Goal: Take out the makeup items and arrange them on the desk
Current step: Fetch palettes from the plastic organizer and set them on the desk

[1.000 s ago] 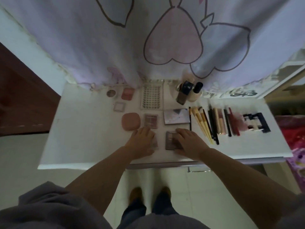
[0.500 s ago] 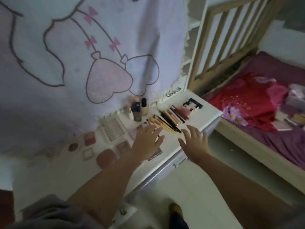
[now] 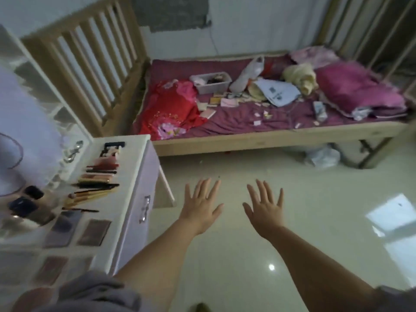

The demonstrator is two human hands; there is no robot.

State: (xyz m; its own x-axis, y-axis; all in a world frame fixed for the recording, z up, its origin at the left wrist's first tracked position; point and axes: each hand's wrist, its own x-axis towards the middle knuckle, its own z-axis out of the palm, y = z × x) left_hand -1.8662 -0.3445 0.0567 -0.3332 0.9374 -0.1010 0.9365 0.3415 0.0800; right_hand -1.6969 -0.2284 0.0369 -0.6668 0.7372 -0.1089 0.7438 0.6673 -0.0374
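Ahead of you the bed (image 3: 258, 136) with its purple sheet carries a clutter that suggests the job is not finished: a white plastic bin (image 3: 211, 83) near the red quilt (image 3: 171, 109), and just beside it a scatter of small flat packets and cards (image 3: 225, 102) which may be more makeup, though they are too small to tell for sure. At your left, the white desk (image 3: 135, 176) looks largely done: its top is laid out in tidy rows. Nearest you lie dark eyeshadow palettes (image 3: 94, 231) side by side; behind them stand dark-capped bottles (image 3: 24, 206) towards the curtain; further along, a row of makeup brushes (image 3: 90, 195) and pencils lies parallel, and lipsticks (image 3: 101, 167) follow towards the far end, where a black-framed item (image 3: 112, 149) sits. Your left hand (image 3: 200, 206) and right hand (image 3: 265, 206) both hang over the floor, clear of the desk, fingers spread and palms down; neither grip holds anything. As I read it, most of the arranging is complete, and what remains is to fetch whatever makeup is left on the bed and place it in the gaps on the desk.
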